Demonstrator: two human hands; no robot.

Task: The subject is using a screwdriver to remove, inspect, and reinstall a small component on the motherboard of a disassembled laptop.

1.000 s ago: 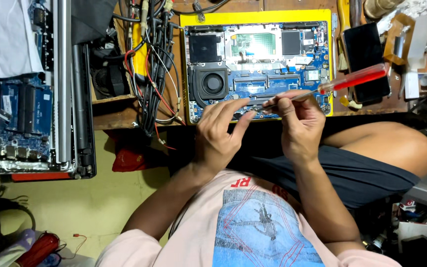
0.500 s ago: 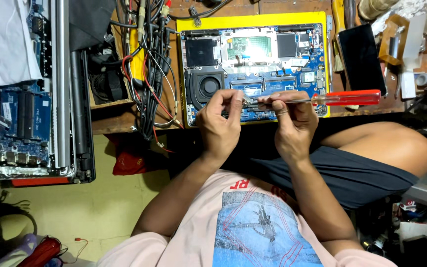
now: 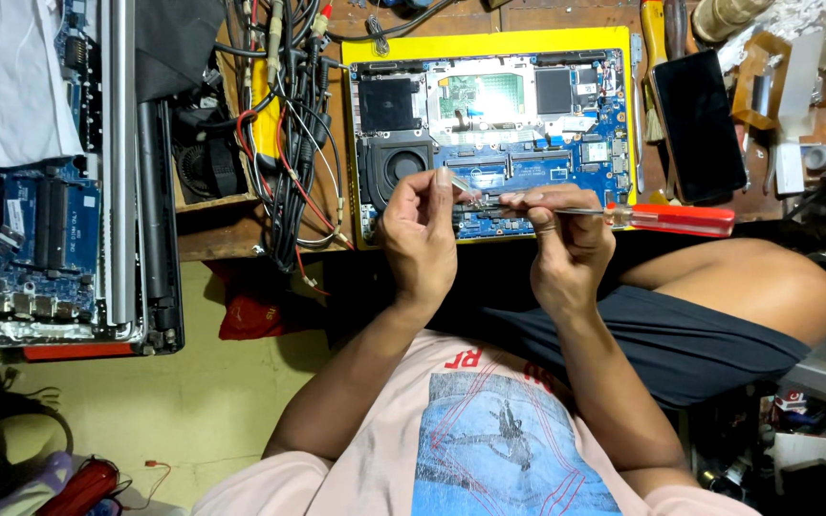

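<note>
Even indoor light, sharp, soft shadows.

Screwdriver point(image 3: 666, 219): clear red handle, silver shaft. Opened laptop point(image 3: 494, 134): yellow shell, blue mainboard, black fan, green patch under silver plate, white labels. Cable bundle point(image 3: 289, 124): mostly blk w/ red + white strands, yellow piece behind. Second board point(image 3: 21, 239) at the side: blue, blk slots, grey metal frame, red strip under. Phone point(image 3: 698, 126): blk. Bench point(image 3: 241, 229): brown wood. T-shirt point(image 3: 489, 430): pale pink, blue print w/ red lines. Shorts point(image 3: 662, 339): dark navy. Floor point(image 3: 203, 392): pale yellow.
</note>
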